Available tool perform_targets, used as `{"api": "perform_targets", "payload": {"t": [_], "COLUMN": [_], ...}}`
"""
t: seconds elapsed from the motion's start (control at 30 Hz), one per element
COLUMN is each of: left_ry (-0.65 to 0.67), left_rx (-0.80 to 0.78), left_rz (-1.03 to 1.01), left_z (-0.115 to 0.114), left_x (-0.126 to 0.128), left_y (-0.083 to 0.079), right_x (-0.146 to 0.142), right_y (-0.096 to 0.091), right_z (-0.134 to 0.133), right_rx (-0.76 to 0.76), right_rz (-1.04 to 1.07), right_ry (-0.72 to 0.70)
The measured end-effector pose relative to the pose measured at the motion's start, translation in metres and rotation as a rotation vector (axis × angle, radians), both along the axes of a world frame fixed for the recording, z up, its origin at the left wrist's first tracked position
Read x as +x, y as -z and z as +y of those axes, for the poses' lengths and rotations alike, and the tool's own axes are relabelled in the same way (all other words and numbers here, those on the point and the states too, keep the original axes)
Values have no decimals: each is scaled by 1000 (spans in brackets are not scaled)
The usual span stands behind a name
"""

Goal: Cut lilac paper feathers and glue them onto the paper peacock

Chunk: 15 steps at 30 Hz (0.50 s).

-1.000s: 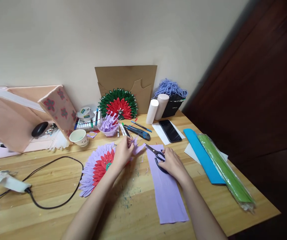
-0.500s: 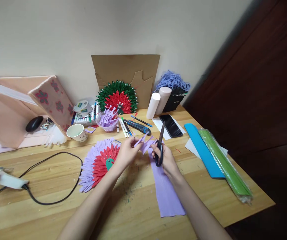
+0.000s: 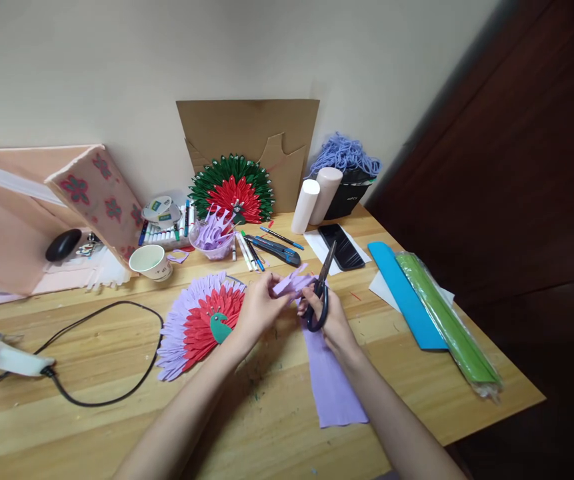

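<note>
My left hand (image 3: 261, 307) is closed on cut purple crepe paper (image 3: 291, 283), pinching it between thumb and fingers. My right hand (image 3: 331, 317) has black-handled scissors (image 3: 323, 293) in its grip, blades pointing up and away, and its fingertips touch the cut paper too. Below the right hand a long purple crepe paper strip (image 3: 335, 390) hangs down over the table. Left of my left hand lies a paper peacock (image 3: 201, 327) with purple and red petals and a green body, partly covered by the forearm.
A bowl of purple paper pieces (image 3: 213, 248), a utility knife (image 3: 277, 251), markers (image 3: 251, 253) and a paper cup (image 3: 151, 263) stand behind. At left lies a corded glue gun (image 3: 14, 355). A phone (image 3: 343, 247) and wrapped green paper (image 3: 447, 323) are at right.
The scissors have turned slightly, with their tip further right. Both hands have come a little closer together, and the cut paper lies flatter between them. The whole view has shifted slightly.
</note>
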<state>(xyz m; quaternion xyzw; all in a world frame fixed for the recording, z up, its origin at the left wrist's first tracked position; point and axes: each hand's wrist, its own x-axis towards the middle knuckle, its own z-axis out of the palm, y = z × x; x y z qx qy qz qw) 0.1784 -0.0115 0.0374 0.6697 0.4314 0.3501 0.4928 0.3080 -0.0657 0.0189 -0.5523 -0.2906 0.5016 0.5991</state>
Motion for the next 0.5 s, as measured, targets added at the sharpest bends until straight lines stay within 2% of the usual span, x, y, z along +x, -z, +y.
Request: {"api": "perform_targets", "payload": {"t": [0.1,0.3,0.4,0.5], "left_ry": [9,-51,-148,-284], "left_rx": [-150,-332,-241,-31], "left_rz": [-87,-250,-190,-90], "left_z": [2,8,6,4], "left_x": [1,3,5,3], "left_y": [0,6,10,8], "right_x": [2,0,-6,-11], "right_y": [-3,1,4,3], "right_z": [1,3,3,1], "right_rx": [-20,-3,34,10], "right_rz": [-86,-52,-60,27], "right_ry": [4,8,21,-51]}}
